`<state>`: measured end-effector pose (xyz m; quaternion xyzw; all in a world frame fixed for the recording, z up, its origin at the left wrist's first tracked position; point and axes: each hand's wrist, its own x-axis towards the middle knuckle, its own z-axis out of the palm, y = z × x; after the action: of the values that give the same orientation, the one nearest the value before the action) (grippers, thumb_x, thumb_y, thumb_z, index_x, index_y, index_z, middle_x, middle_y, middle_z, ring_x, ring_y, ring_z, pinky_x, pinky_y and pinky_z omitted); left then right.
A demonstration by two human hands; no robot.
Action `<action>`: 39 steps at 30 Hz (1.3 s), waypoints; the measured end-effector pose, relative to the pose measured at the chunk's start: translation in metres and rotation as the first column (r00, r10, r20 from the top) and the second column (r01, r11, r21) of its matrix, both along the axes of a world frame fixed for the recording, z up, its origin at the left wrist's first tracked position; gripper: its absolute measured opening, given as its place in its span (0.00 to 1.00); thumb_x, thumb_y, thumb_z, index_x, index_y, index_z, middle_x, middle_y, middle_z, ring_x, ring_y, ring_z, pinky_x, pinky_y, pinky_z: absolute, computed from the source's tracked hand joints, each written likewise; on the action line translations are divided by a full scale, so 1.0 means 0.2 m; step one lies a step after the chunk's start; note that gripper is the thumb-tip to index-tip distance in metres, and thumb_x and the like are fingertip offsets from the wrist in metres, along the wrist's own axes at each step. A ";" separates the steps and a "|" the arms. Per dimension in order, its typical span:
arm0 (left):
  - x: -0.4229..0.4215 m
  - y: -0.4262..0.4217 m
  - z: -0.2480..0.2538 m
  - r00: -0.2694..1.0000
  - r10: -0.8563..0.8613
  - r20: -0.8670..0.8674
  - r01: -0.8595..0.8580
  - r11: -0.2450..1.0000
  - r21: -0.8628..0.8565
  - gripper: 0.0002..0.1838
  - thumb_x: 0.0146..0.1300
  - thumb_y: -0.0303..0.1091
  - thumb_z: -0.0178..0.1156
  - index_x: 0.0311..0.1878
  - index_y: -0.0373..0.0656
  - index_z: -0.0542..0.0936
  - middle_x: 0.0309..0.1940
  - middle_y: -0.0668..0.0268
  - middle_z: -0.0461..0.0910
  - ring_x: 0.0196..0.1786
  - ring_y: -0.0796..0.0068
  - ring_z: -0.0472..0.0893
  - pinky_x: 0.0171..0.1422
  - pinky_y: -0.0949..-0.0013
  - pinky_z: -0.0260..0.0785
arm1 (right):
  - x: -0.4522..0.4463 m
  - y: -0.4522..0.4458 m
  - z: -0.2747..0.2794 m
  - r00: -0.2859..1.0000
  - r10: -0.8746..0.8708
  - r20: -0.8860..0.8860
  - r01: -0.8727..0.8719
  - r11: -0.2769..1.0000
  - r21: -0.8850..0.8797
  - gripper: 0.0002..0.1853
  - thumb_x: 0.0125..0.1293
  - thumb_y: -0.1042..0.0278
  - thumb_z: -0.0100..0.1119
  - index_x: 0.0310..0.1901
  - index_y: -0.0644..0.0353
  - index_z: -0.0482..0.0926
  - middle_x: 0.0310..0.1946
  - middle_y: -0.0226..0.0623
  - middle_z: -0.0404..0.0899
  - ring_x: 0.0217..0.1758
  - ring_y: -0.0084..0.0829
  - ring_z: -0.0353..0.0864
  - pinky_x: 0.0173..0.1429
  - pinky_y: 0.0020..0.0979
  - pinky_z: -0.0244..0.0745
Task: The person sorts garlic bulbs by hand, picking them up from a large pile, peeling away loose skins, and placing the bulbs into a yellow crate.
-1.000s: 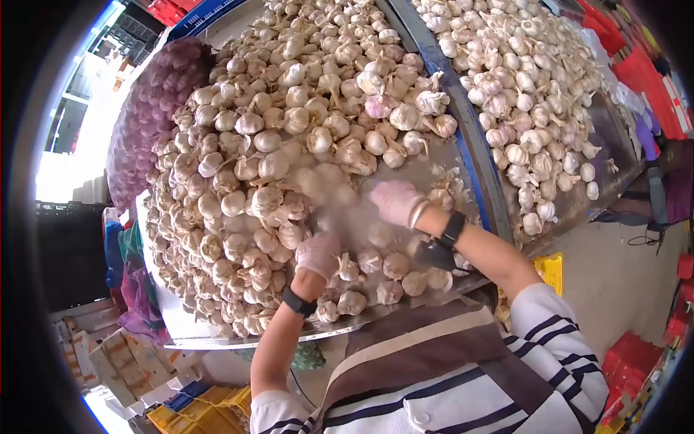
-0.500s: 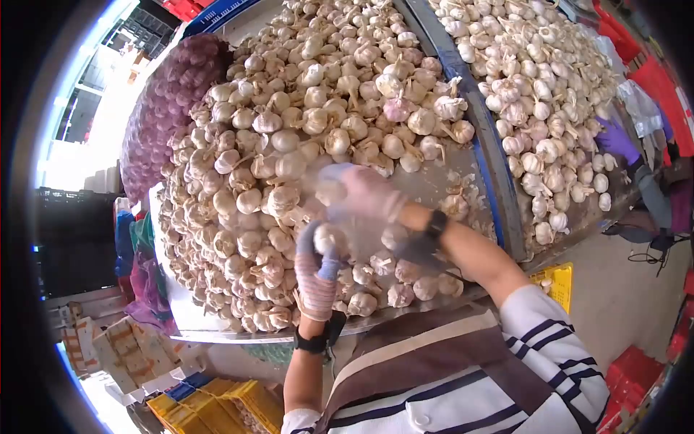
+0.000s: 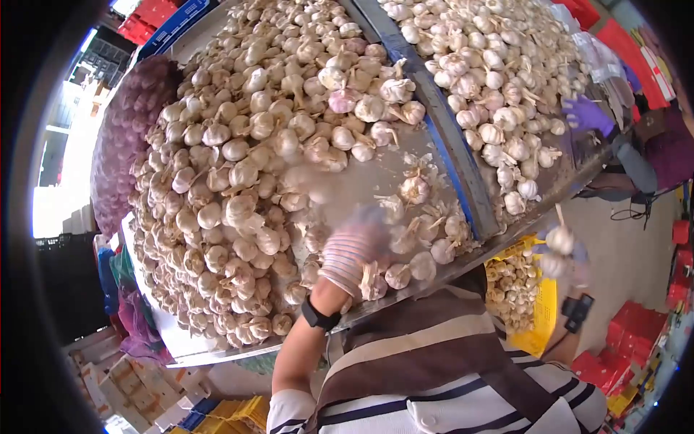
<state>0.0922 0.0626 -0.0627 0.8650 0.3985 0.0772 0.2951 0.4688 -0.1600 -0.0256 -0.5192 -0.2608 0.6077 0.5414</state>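
"What remained?"
"The garlic heap (image 3: 235,150), left; mid-frame our left hand (image 3: 353,253) blurred — we couldn't tell its grip."
"What seemed done?"
"The yellow crate (image 3: 547,318), lower right, contained garlic — farther right, our right hand (image 3: 579,272) gripped two bulbs (image 3: 554,265)."

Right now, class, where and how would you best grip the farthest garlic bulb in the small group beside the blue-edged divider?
Probably around its widest part, coming straight down from above: the garlic bulb is rounded and bulges at the middle, bare tabletop separates it from the main heap, and other bulbs crowd its near side.
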 end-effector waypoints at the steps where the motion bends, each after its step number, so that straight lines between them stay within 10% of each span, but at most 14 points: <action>1: -0.02 0.03 0.01 0.974 0.015 -0.224 -0.018 1.000 -0.011 0.25 0.54 0.33 0.65 0.56 0.47 0.73 0.47 0.53 0.77 0.44 0.52 0.80 0.44 0.57 0.75 | 0.15 -0.07 0.03 0.998 0.054 0.025 -0.044 0.954 -0.295 0.30 0.61 0.63 0.64 0.61 0.62 0.65 0.53 0.44 0.72 0.56 0.38 0.76 0.51 0.42 0.79; 3: -0.07 0.06 -0.06 0.898 0.022 -0.440 -0.033 0.999 -0.016 0.21 0.55 0.32 0.64 0.54 0.47 0.74 0.43 0.55 0.78 0.42 0.52 0.80 0.41 0.57 0.74 | 0.31 -0.26 -0.15 0.802 0.148 0.578 0.069 0.939 -0.336 0.29 0.58 0.65 0.65 0.60 0.65 0.67 0.52 0.44 0.73 0.56 0.37 0.76 0.55 0.39 0.76; 4: -0.10 0.07 -0.20 0.930 0.001 -0.369 -0.007 1.000 -0.015 0.20 0.56 0.32 0.62 0.53 0.47 0.74 0.40 0.54 0.79 0.41 0.52 0.80 0.40 0.57 0.74 | 0.33 -0.32 -0.22 0.322 0.243 0.915 0.179 0.933 -0.311 0.29 0.55 0.68 0.67 0.58 0.67 0.70 0.52 0.45 0.75 0.56 0.37 0.76 0.59 0.36 0.72; 9: -0.04 0.12 -0.30 0.912 -0.056 -0.406 -0.007 0.988 -0.154 0.16 0.62 0.31 0.56 0.54 0.44 0.73 0.39 0.54 0.79 0.40 0.56 0.81 0.39 0.61 0.75 | -0.39 0.54 -0.12 0.519 0.115 0.847 -0.116 0.991 -0.064 0.19 0.55 0.70 0.65 0.50 0.63 0.78 0.44 0.40 0.81 0.46 0.36 0.81 0.51 0.32 0.75; 14: -0.16 0.07 -0.13 0.815 0.408 0.410 -0.100 0.798 -0.595 0.20 0.66 0.42 0.56 0.57 0.43 0.72 0.34 0.66 0.79 0.32 0.73 0.79 0.34 0.72 0.73 | -0.74 1.03 -0.40 -0.389 0.040 0.920 -0.590 0.757 -0.282 0.20 0.54 0.68 0.59 0.51 0.52 0.76 0.52 0.38 0.73 0.53 0.38 0.75 0.54 0.40 0.73; 16: -0.24 0.09 0.01 0.627 0.701 0.340 0.094 0.365 -0.926 0.26 0.63 0.47 0.59 0.59 0.42 0.71 0.34 0.67 0.78 0.29 0.79 0.77 0.33 0.76 0.71 | -0.76 1.13 -0.40 -0.389 0.100 0.916 -0.610 0.717 -0.337 0.18 0.54 0.66 0.60 0.48 0.52 0.76 0.49 0.37 0.75 0.50 0.39 0.76 0.52 0.38 0.74; 18: -0.28 0.04 0.06 0.567 0.746 0.349 0.102 0.358 -0.928 0.29 0.61 0.48 0.62 0.59 0.40 0.70 0.34 0.68 0.78 0.27 0.82 0.75 0.33 0.79 0.69 | -0.75 1.20 -0.40 -0.393 0.160 0.905 -0.633 0.667 -0.393 0.16 0.54 0.65 0.61 0.46 0.52 0.77 0.45 0.37 0.77 0.47 0.40 0.77 0.49 0.37 0.75; 21: -0.31 -0.03 0.12 0.539 0.705 0.461 -0.041 0.569 -0.822 0.28 0.57 0.44 0.67 0.57 0.42 0.70 0.38 0.69 0.76 0.33 0.82 0.75 0.36 0.78 0.70 | -0.70 1.23 -0.36 0.650 0.193 0.735 -0.444 0.881 0.162 0.10 0.60 0.65 0.57 0.42 0.57 0.75 0.27 0.36 0.77 0.31 0.29 0.79 0.36 0.32 0.74; 24: -0.26 -0.10 0.11 0.612 0.557 0.561 -0.223 0.802 -0.554 0.21 0.55 0.30 0.63 0.52 0.42 0.72 0.39 0.70 0.74 0.38 0.80 0.73 0.44 0.74 0.70 | -0.68 1.25 -0.26 0.805 0.513 0.299 -0.518 0.853 -0.068 0.09 0.59 0.66 0.56 0.41 0.57 0.75 0.30 0.26 0.75 0.32 0.18 0.74 0.35 0.24 0.71; 26: -0.24 -0.15 0.15 0.597 0.615 0.515 -0.257 0.754 -0.604 0.22 0.50 0.28 0.68 0.49 0.42 0.72 0.41 0.69 0.75 0.41 0.77 0.74 0.48 0.70 0.70 | -0.78 1.24 -0.32 0.693 0.495 0.525 -0.628 0.772 0.100 0.09 0.59 0.64 0.58 0.39 0.56 0.77 0.36 0.31 0.78 0.35 0.24 0.78 0.36 0.27 0.74; 28: -0.23 -0.18 0.16 0.614 0.605 0.507 -0.243 0.756 -0.608 0.27 0.46 0.29 0.73 0.49 0.41 0.72 0.40 0.67 0.76 0.42 0.76 0.75 0.48 0.70 0.70 | -0.91 1.18 -0.40 0.039 0.108 0.993 -0.816 0.578 -0.031 0.12 0.56 0.62 0.60 0.40 0.55 0.78 0.44 0.38 0.78 0.40 0.34 0.80 0.38 0.34 0.77; 31: -0.21 -0.21 0.17 0.678 0.539 0.500 -0.294 0.823 -0.487 0.30 0.42 0.29 0.77 0.49 0.43 0.71 0.40 0.67 0.75 0.42 0.76 0.74 0.48 0.70 0.70 | -1.03 1.11 -0.42 -0.347 0.052 0.936 -0.761 0.568 -0.313 0.17 0.52 0.60 0.62 0.44 0.54 0.78 0.50 0.44 0.76 0.44 0.43 0.79 0.42 0.41 0.77; 38: -0.13 -0.29 0.13 0.833 0.204 0.515 -0.174 0.979 -0.107 0.36 0.34 0.34 0.80 0.49 0.43 0.72 0.42 0.59 0.74 0.44 0.59 0.75 0.50 0.61 0.70 | -0.97 1.20 -0.30 -0.327 0.291 0.899 -0.694 0.572 -0.438 0.17 0.52 0.63 0.63 0.45 0.56 0.78 0.46 0.45 0.79 0.45 0.45 0.80 0.44 0.39 0.78; 39: -0.12 -0.31 0.11 0.845 0.185 0.502 -0.156 0.983 -0.099 0.36 0.35 0.34 0.80 0.49 0.43 0.72 0.42 0.59 0.74 0.44 0.59 0.74 0.50 0.61 0.70 | -0.93 1.20 -0.30 -0.058 0.414 0.908 -0.729 0.604 -0.322 0.19 0.53 0.59 0.64 0.46 0.57 0.78 0.45 0.43 0.79 0.45 0.42 0.80 0.44 0.36 0.78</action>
<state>0.0686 0.0005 -0.0405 0.7665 0.3836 0.3180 0.4051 0.2826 0.0799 -0.0862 -0.5256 -0.7967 0.2975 0.0216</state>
